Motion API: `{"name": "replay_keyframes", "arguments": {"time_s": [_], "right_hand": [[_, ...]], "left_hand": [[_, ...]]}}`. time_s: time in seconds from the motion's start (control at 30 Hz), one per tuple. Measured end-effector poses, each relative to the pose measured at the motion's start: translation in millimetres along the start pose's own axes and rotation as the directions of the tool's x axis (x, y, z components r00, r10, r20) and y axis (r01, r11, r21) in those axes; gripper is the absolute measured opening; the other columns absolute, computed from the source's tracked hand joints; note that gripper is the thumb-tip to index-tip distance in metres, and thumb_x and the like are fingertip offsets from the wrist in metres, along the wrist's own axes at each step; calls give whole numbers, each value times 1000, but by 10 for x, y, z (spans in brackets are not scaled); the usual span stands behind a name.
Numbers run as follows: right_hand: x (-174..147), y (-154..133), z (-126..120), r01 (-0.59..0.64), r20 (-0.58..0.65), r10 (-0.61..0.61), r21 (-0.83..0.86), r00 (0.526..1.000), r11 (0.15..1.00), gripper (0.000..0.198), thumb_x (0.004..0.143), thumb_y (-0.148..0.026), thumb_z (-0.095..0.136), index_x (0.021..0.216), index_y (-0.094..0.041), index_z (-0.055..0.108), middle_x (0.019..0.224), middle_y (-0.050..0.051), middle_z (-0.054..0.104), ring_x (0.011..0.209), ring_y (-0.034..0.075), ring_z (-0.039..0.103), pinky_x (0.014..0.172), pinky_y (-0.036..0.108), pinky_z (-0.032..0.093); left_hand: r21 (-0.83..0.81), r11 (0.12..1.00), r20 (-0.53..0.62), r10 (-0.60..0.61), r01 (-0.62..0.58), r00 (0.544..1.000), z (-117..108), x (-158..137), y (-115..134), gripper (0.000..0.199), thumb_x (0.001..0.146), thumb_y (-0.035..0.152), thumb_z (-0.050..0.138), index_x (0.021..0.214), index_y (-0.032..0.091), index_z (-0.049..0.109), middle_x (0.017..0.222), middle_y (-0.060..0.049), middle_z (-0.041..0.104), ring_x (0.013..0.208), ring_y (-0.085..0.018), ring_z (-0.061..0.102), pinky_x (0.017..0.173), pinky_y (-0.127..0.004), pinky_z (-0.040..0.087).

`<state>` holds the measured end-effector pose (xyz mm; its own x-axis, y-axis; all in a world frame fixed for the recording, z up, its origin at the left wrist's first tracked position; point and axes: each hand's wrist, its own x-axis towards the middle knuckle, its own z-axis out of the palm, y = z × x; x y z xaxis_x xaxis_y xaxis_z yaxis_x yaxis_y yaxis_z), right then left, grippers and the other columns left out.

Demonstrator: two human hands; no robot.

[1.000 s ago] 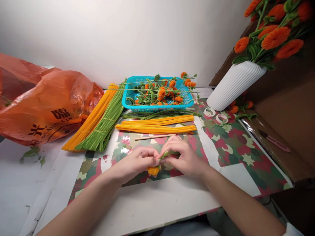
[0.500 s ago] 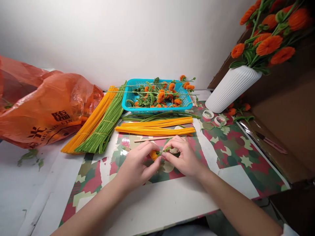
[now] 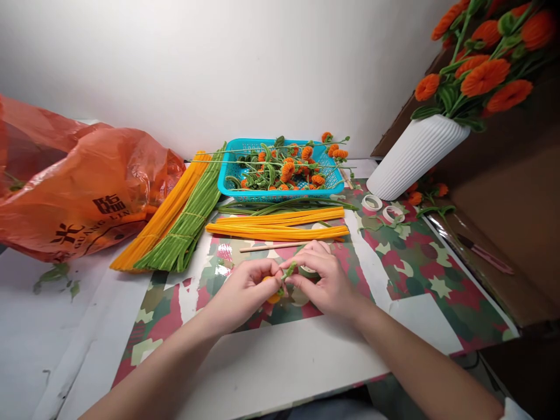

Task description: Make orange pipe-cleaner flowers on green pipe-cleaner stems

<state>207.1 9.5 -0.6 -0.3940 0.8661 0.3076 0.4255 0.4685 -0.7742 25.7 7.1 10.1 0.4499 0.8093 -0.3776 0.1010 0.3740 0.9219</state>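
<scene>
Over the camouflage-patterned mat, my left hand (image 3: 247, 290) is closed on a small yellow-orange chenille flower (image 3: 274, 297), mostly covered by the fingers and thumb. A short green fuzzy piece (image 3: 289, 271) sticks up from it between the two hands. Close beside, my right hand (image 3: 326, 279) has thumb and index finger pinched together at the flower's green end; its other fingers are curled. What exactly lies in that pinch is too small to make out. A pale greenish ring (image 3: 308, 271) shows partly behind the right fingers. Just beyond the hands lies a thin wooden stick (image 3: 271, 247).
Yellow chenille stems (image 3: 280, 230) lie behind the stick, before a blue basket (image 3: 225, 185) of orange flowers. Green (image 3: 188, 230) and yellow bundles (image 3: 161, 213) and an orange bag (image 3: 87, 198) are left. Tape rolls (image 3: 371, 203), a white vase (image 3: 415, 154) and a cutter (image 3: 485, 255) are right.
My left fingers have closed further over the flower, hiding more of it. The green piece now points more upward between the hands. The view has shifted slightly.
</scene>
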Motion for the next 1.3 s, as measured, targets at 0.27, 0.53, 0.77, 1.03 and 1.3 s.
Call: {"name": "replay_keyframes", "arguments": {"time_s": [0.27, 0.53, 0.77, 1.03, 1.3], "right_hand": [[-17, -8, -14, -2, 56, 0, 26, 998, 1000, 7, 83, -16, 65, 78, -22, 65, 73, -1, 65, 77, 17, 51, 82, 37, 35], [-3, 1, 18, -111, 21, 113, -68, 993, 991, 6, 82, -16, 67, 78, -21, 65, 71, -2, 60, 78, 16, 52, 81, 36, 31], [-6, -13, -13, -33, 25, 34, -18, 999, 999, 5, 83, -19, 67, 80, -22, 66, 74, -1, 65, 80, 17, 52, 83, 38, 32], [-4, 18, -76, 16, 110, -35, 176, 993, 984, 5, 85, -19, 64, 82, -22, 64, 79, 0, 64, 82, 17, 50, 83, 37, 34], [5, 5, -20, -106, 45, 106, 2, 993, 994, 7, 84, -18, 64, 78, -21, 62, 75, -1, 62, 82, 17, 51, 84, 38, 30]], "left_hand": [[-70, 991, 71, -111, 116, 991, -44, 8, 4, 18, 77, 32, 53, 67, 17, 53, 61, -1, 60, 40, -9, 46, 41, -21, 34], [749, 535, 5, 586, -391, 810, -7, -46, -45, 6, 81, 21, 54, 82, 19, 59, 85, -5, 65, 76, -18, 58, 66, -28, 43], [424, 886, -64, 234, -186, 970, -24, -17, 9, 11, 79, 26, 54, 71, 18, 57, 65, 0, 57, 60, -13, 50, 55, -24, 37], [-266, 934, 242, -176, 240, 954, -34, 40, -43, 15, 66, 30, 59, 64, 15, 59, 64, -3, 61, 59, -14, 55, 56, -25, 40], [619, 673, -47, 547, -406, 836, 14, -26, -8, 9, 82, 25, 58, 77, 17, 61, 73, -3, 63, 68, -16, 55, 62, -26, 41]]}}
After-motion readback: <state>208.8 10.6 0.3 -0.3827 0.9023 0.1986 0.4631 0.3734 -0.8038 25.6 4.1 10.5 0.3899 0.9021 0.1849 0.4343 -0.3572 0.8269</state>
